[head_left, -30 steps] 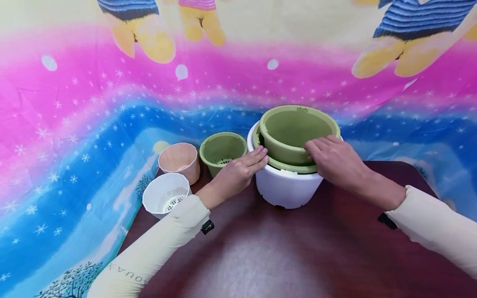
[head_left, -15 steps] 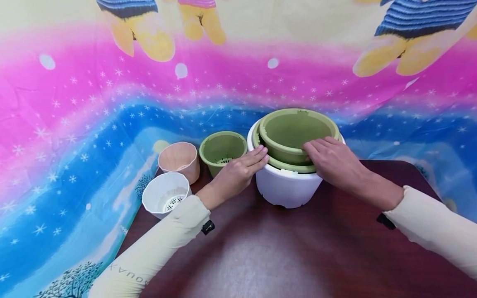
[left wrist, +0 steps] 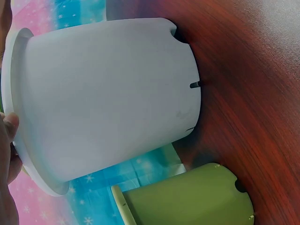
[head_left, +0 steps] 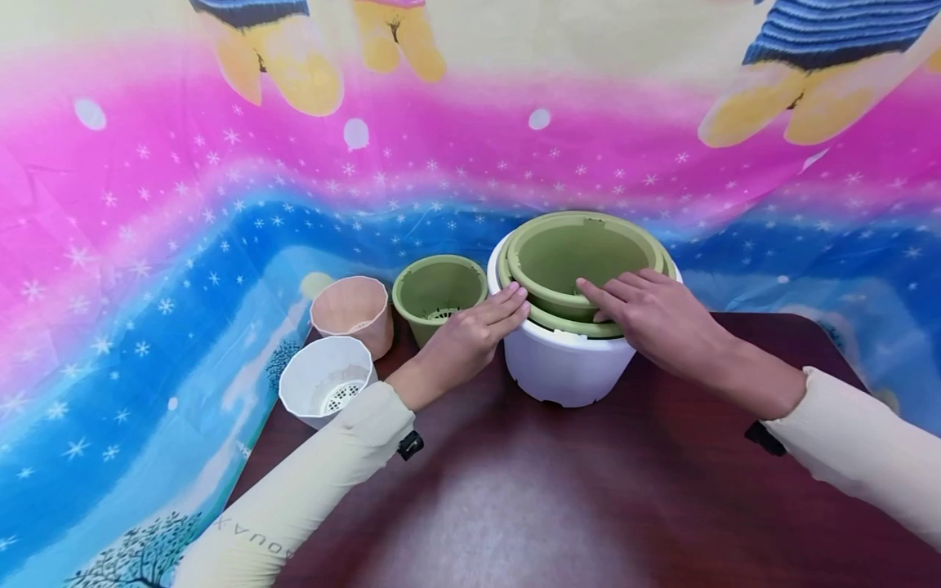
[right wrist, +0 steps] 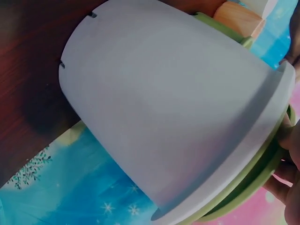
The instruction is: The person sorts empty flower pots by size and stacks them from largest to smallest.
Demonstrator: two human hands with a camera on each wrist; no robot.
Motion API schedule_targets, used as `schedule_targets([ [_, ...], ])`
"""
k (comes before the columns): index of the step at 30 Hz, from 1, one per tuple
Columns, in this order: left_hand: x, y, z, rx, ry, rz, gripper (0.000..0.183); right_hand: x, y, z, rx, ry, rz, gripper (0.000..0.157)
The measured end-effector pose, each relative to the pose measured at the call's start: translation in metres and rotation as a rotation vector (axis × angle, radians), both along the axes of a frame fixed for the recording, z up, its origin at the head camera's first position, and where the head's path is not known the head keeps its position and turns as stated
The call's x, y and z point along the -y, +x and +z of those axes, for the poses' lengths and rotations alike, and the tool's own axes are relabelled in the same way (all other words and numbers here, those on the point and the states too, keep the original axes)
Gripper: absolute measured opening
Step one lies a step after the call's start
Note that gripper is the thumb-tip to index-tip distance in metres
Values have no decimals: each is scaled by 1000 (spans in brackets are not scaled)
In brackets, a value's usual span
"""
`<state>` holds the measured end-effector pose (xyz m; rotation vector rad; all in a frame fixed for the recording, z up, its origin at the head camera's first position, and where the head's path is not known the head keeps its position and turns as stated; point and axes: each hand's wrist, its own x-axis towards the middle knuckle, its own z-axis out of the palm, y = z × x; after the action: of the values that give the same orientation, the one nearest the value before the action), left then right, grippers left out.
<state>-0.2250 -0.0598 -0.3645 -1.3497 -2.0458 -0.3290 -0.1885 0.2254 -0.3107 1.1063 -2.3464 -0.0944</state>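
Observation:
A large white flower pot [head_left: 566, 371] stands upright on the table with a green flower pot [head_left: 562, 322] nested inside, its rim just within the white one. Inside that sits a smaller green flower pot [head_left: 547, 245], its rim slightly higher. My left hand [head_left: 463, 339] holds the white pot's left rim, fingers over the top; the left wrist view shows the thumb [left wrist: 11, 124] against the rim's outside. At the front right, my right hand [head_left: 665, 318] grips the innermost pot's rim, index finger stretched over it and thumb below. The pots' bottoms are hidden inside the stack.
Left of the stack stand a small green flower pot [head_left: 415, 314], a peach faceted pot [head_left: 382, 327] and a white faceted pot [head_left: 294, 388] with a perforated bottom. The dark reddish-brown table [head_left: 515, 490] backs onto a patterned cloth [head_left: 441, 163].
The innermost green pot has sunk lower into the stack and shifted slightly left. My right index finger has straightened over its rim. The left hand keeps its place on the white rim.

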Motion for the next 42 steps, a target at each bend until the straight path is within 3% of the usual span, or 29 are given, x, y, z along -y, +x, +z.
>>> schedule_targets([
  [6,0,0,0,-1,2,3,42,-2,4,-1,50,6,-25,65],
  [15,0,0,-2,9,4,-1,42,-1,5,-12,119,-81,-62,64],
  [18,0,0,-3,14,3,-6,41,2,5,-8,220,-121,-115,59],
  [24,0,-1,-3,16,15,-19,41,9,1,11,512,-207,-238,37],
  [27,0,-2,-3,17,17,-21,40,8,-4,19,635,-216,-259,32],
  [33,0,-3,-1,16,14,-22,40,4,-9,26,744,-231,-275,29],
  [37,1,-3,-1,3,10,-15,40,-4,-8,17,697,-228,-199,34],
  [42,4,4,-2,-30,2,19,38,-24,0,-5,389,-287,-52,49],
])
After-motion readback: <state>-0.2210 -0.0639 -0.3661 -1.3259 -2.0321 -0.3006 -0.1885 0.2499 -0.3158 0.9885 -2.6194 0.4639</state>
